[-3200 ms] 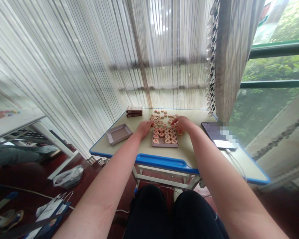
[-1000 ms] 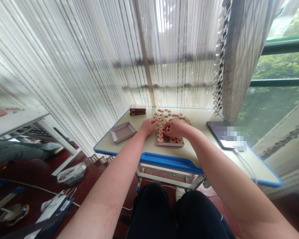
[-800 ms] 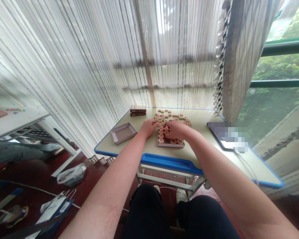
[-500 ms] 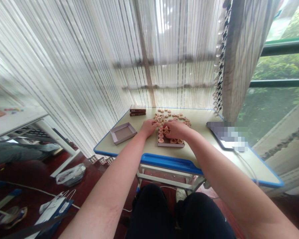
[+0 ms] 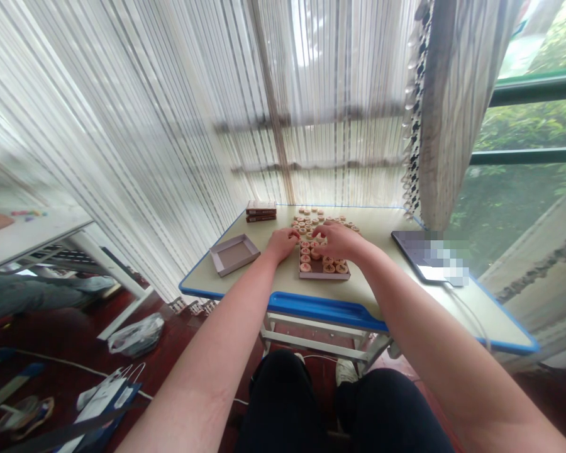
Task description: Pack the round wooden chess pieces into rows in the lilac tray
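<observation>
1. Pale desk (image 5: 285, 280) bears the tray (image 5: 324, 275) near its front edge, with flat, round pieces (image 5: 305, 267) set inside in columns.
2. Judging by what shows, the tray is partly filled: its left column looks full with 4, while a gap shows at the front of the 2nd. Its rear right is hidden. Many loose pieces (image 5: 306, 221) lie beyond it.
3. Over the tray hangs the right hand (image 5: 334, 239), thumb and forefinger spread; any hold by the hidden fingers cannot be told.
4. Just beside the tray's far left corner is the left hand (image 5: 282, 242), fingers bent and close together; whether they pinch anything cannot be told.
5. Left of the tray sits a shallow box (image 5: 234, 255); a dark device (image 5: 408, 250) lies well right.
6. Behind the tray hangs a curtain (image 5: 170, 94).
</observation>
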`<act>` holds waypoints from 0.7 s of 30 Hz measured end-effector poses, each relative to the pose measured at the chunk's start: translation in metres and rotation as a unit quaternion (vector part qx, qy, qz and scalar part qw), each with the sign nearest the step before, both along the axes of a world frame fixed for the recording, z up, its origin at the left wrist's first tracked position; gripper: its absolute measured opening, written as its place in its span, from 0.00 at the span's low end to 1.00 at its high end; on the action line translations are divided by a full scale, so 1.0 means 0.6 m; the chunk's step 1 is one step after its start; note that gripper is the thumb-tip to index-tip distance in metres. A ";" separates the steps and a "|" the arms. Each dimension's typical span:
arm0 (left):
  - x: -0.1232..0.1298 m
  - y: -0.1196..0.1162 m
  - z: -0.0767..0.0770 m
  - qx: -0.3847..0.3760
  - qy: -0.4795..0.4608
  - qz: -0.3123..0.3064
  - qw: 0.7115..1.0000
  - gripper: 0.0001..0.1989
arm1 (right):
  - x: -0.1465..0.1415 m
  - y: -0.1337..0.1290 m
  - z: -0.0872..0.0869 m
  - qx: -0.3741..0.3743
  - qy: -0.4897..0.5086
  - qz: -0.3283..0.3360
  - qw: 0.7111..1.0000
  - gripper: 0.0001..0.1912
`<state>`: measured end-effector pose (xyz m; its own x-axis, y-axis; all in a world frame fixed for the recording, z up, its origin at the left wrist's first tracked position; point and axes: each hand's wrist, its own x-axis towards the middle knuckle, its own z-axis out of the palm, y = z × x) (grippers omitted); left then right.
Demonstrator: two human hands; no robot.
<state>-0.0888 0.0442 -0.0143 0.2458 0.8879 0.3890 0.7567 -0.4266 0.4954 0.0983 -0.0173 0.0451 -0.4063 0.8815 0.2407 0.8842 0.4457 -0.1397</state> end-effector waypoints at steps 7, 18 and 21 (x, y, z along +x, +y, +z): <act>-0.002 -0.009 0.006 -0.006 -0.002 0.031 0.999 0.10 | 0.019 0.014 0.006 0.044 0.080 -0.099 0.991 0.17; -0.003 -0.014 0.007 -0.024 -0.040 0.026 0.999 0.17 | 0.036 0.031 0.000 0.140 0.200 -0.182 0.952 0.15; -0.004 -0.011 0.005 -0.025 -0.054 0.005 0.998 0.17 | 0.055 0.047 -0.009 0.098 0.217 -0.232 0.943 0.15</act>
<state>-0.0912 0.0377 -0.0114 0.1968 0.9087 0.3682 0.7018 -0.3929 0.5943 0.1313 0.0109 0.0395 0.1870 0.8611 0.4728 0.8688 0.0797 -0.4887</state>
